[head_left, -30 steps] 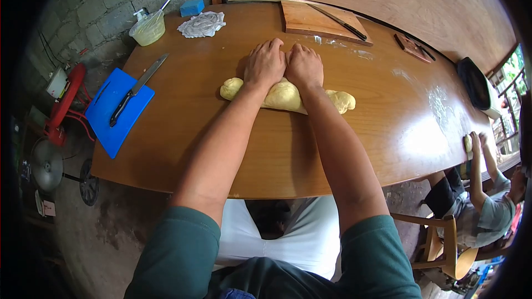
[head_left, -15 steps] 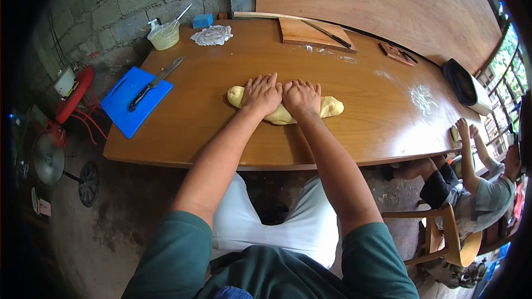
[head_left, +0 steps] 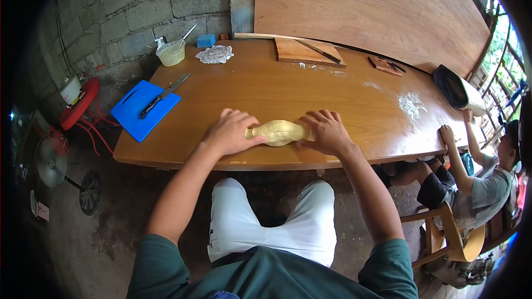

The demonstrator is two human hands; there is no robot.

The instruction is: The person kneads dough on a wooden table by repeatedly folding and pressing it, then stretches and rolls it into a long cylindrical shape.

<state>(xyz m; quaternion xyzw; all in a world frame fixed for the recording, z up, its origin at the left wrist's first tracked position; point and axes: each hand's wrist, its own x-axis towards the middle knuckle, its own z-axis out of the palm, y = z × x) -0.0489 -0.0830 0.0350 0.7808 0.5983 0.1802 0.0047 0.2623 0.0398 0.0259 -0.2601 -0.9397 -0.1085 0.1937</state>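
Left hand [head_left: 231,133] curled round the 9 o'clock end of a smooth, pale-yellow dough roll [head_left: 279,133], right hand [head_left: 327,132] curled round its 3 o'clock end; middle bulges. Dough near edge of glossy brown wooden table [head_left: 244,91], 6 o'clock side. Flat blue cutting board [head_left: 145,112] at dough's 10 o'clock, metal-bladed knife [head_left: 165,95] across it.

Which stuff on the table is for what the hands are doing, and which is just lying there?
In use:
- yellow dough
- left hand and right hand, holding its ends
- table underneath

Probably just lying about:
- blue board, black-handled knife on it
- crumpled cloth
- blue block
- see-through tub
- wooden board at the back
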